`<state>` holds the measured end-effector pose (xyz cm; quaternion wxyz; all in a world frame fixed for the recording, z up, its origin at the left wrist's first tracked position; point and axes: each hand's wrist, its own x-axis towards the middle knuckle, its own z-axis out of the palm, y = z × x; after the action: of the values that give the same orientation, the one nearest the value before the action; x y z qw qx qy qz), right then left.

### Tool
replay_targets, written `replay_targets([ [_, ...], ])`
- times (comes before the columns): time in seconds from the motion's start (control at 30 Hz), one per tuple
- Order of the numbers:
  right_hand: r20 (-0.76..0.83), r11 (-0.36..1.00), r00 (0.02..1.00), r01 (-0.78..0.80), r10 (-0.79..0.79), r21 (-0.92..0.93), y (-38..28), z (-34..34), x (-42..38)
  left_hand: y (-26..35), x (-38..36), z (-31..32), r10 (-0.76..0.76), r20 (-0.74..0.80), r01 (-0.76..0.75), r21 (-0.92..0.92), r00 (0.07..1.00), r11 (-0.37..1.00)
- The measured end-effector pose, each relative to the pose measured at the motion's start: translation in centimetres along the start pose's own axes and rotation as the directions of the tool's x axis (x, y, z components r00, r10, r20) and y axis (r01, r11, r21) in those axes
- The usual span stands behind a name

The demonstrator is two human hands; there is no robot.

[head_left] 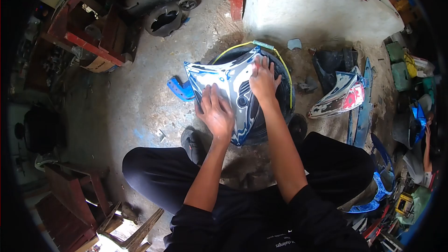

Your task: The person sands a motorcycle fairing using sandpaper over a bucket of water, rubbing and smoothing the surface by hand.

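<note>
A motorcycle fairing panel [221,73], with patches of blue, white and grey, rests across a round black tub [275,121] between my knees. My left hand [215,114] lies on the panel's lower left part, fingers spread. Near the upper right corner, my right hand [263,81] presses down with bent fingers. Something reddish shows at its fingertips, too small to name. A yellow cord with a pale grip [263,45] runs along the tub's rim. Just left of the panel is a curved blue plastic piece [179,89].
To the right lie a patchy, partly red fairing piece [338,97] and long blue strips [361,121]. A blue bracket-like part [377,193] sits lower right. Another person's arm [427,149] shows at the far right. A whitish low wall [317,7] stands ahead, a wooden chair [70,200] lower left.
</note>
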<state>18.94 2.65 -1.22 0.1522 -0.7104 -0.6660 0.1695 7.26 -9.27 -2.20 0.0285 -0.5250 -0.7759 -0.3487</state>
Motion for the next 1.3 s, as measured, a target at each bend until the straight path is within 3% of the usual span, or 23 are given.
replay_targets([
  [0.07, 0.009, 0.999, 1.0, -0.01, 0.01, 0.04, 0.1, -0.2, 0.7, 0.1, -0.1, -0.1, -0.047, 0.046, 0.043, 0.086, 0.998, 0.995],
  [0.27, 0.031, 0.994, 0.999, -0.022, 0.018, 0.104, 0.8, 0.0, -2.7, 0.1, 0.0, 0.0, -0.055, 0.036, 0.054, 0.03, 0.998, 0.998],
  [0.4, -0.023, 0.985, 0.999, 0.034, -0.031, 0.17, 1.1, 0.5, 0.6, -0.1, -0.2, 0.0, -0.048, 0.043, 0.048, 0.009, 0.998, 0.999],
  [0.5, -0.061, 0.995, 0.998, 0.035, -0.03, 0.088, 1.6, 1.6, 2.9, 0.1, 0.1, 0.1, -0.052, 0.029, 0.052, 0.002, 0.998, 0.999],
  [0.63, -0.053, 0.994, 0.995, 0.092, -0.089, 0.064, 1.3, 0.0, -0.9, 0.1, 0.2, 0.1, -0.04, 0.007, 0.04, 0.015, 0.999, 0.999],
  [0.7, 0.017, 0.994, 1.0, 0.007, -0.009, 0.108, 1.2, 0.0, -1.0, 0.1, 0.0, 0.1, -0.036, 0.01, 0.036, 0.038, 0.999, 0.999],
  [0.77, -0.032, 0.988, 0.993, 0.118, -0.115, 0.102, 2.3, 1.8, 0.9, 0.0, 0.0, 0.2, -0.039, 0.012, 0.038, 0.023, 0.999, 0.999],
  [0.8, -0.087, 0.959, 0.992, 0.115, -0.095, 0.259, 2.2, 1.8, 1.4, 0.1, 0.0, 0.1, -0.042, 0.011, 0.042, 0.002, 0.999, 0.999],
  [0.9, -0.196, 0.957, 0.975, 0.151, -0.102, 0.25, 2.9, 3.6, 3.1, 0.0, 0.0, 0.1, -0.039, 0.007, 0.039, 0.006, 0.999, 0.999],
  [1.03, -0.195, 0.961, 0.979, 0.101, -0.051, 0.259, 2.4, 3.5, -0.4, 0.0, 0.1, 0.1, -0.04, 0.005, 0.04, 0.011, 0.999, 0.999],
  [1.07, -0.01, 0.926, 0.996, -0.078, 0.089, 0.37, 1.0, 0.9, -1.3, 0.0, 0.1, 0.2, -0.036, 0.006, 0.036, 0.009, 0.999, 0.999],
  [1.1, -0.007, 0.926, 0.996, -0.078, 0.087, 0.37, 0.9, 0.9, -1.0, -0.2, 0.0, 0.2, -0.032, 0.01, 0.032, 0.008, 0.999, 0.999],
  [1.17, -0.01, 0.868, 1.0, 0.005, 0.0, 0.497, 2.0, 2.1, 0.4, -0.3, -0.1, 0.2, -0.04, 0.019, 0.04, 0.003, 0.999, 0.999],
  [1.2, -0.263, 0.848, 0.962, 0.198, -0.073, 0.491, 2.6, 3.7, 1.4, -0.2, 0.0, 0.2, -0.046, 0.019, 0.047, -0.009, 0.999, 0.999],
  [1.23, -0.266, 0.849, 0.962, 0.198, -0.07, 0.49, 2.3, 3.1, 1.9, -0.1, -0.1, 0.3, -0.044, 0.02, 0.044, -0.012, 0.999, 0.999],
  [1.3, -0.009, 0.887, 0.994, -0.091, 0.107, 0.453, 1.7, 1.9, 2.5, -0.1, 0.0, 0.2, -0.043, 0.023, 0.043, 0.012, 0.999, 0.999],
])
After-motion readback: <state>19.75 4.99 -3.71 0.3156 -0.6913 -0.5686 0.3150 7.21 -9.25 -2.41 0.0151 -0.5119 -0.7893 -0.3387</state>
